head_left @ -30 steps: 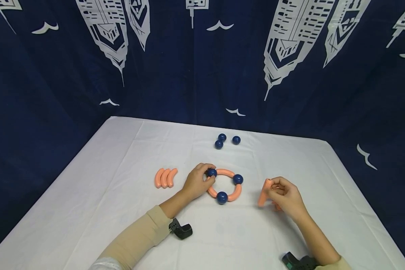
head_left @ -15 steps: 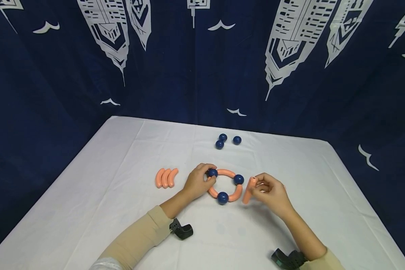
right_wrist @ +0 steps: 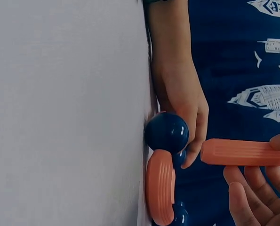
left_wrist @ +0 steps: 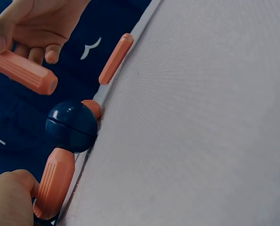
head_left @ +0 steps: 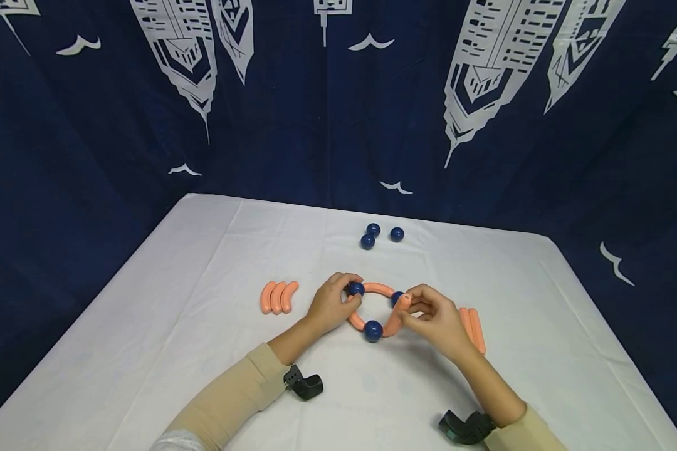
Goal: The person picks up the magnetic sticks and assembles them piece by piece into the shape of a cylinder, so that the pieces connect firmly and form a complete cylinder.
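Observation:
A ring of curved orange pieces [head_left: 379,288] and blue balls lies flat on the white table. At its upper left my left hand [head_left: 333,304] holds a blue ball [head_left: 356,289] between fingers and thumb. My right hand [head_left: 439,321] pinches a straight, grooved orange rod [right_wrist: 238,151], raised above the ring's right side. The rod partly covers the ring's right ball [head_left: 395,297] in the head view. A front ball [head_left: 373,331] shows fully. In the left wrist view, the rod [left_wrist: 24,71] hangs apart from the nearest ball [left_wrist: 72,126].
Several curved orange pieces [head_left: 278,297] lie side by side left of the ring. Two straight orange rods [head_left: 476,332] lie beside the right wrist. Three loose blue balls [head_left: 368,242] sit toward the back of the table. A dark blue printed curtain [head_left: 293,138] hangs behind.
My right hand has carried the orange rod leftward from the right side to above the ring's right edge, uncovering the two rods there. The left hand stays on its ball.

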The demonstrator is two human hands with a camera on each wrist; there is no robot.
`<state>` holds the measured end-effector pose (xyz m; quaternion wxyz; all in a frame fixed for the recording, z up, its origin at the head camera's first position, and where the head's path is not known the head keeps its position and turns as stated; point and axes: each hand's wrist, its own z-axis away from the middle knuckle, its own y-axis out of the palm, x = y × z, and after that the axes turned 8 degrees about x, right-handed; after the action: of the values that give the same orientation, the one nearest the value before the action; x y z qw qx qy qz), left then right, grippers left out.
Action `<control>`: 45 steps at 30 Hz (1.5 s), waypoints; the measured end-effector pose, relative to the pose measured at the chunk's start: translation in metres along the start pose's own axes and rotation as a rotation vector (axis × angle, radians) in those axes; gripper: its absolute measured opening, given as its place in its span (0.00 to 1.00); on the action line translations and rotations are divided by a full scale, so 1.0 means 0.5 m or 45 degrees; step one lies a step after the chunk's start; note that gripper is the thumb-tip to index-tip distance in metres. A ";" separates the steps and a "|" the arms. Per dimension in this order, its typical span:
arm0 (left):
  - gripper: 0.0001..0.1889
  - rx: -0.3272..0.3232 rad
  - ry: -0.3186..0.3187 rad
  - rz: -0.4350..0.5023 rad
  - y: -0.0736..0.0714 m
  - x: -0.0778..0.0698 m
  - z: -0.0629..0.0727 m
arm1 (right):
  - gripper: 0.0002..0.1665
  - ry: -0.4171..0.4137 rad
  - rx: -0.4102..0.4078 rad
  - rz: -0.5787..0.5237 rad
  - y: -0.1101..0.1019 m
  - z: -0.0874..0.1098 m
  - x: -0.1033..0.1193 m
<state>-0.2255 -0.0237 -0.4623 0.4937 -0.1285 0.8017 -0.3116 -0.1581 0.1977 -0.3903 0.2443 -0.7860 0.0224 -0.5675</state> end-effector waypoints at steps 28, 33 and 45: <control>0.17 0.008 0.004 -0.009 -0.002 -0.001 -0.001 | 0.12 -0.057 0.071 0.068 0.047 -0.020 -0.013; 0.17 0.005 0.012 -0.010 -0.001 0.000 -0.002 | 0.13 -0.001 0.133 0.057 0.045 -0.015 -0.020; 0.17 -0.005 0.004 0.020 -0.001 -0.005 -0.002 | 0.17 0.037 0.137 0.178 -0.014 -0.017 -0.047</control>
<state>-0.2250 -0.0225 -0.4600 0.4946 -0.1227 0.8040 -0.3064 -0.1756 0.2084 -0.4060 0.3249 -0.7600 0.0503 -0.5606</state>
